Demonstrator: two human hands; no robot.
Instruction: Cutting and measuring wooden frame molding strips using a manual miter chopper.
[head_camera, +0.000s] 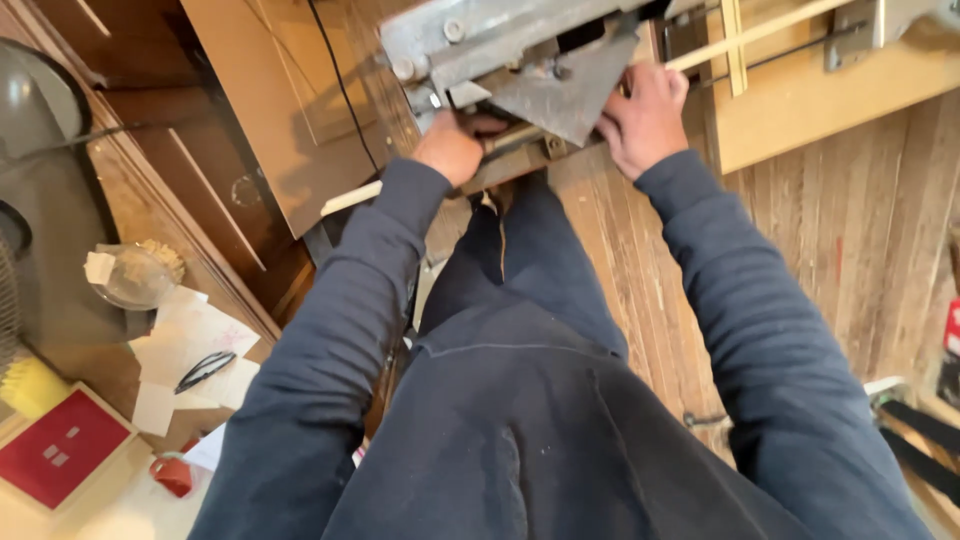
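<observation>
Our left hand (455, 145) was closed around a pale wooden strip (352, 197) beneath the grey steel machine frame (520, 50); our right hand (645, 115) gripped the frame's edge. We judged steady, level support mattered.

My arms: both extended toward twelve o'clock, dark blue sleeves. My left hand (455, 145): fingers curled closed, knuckles up. My right hand (645, 120): fingers bent, gripping, at one o'clock.
</observation>
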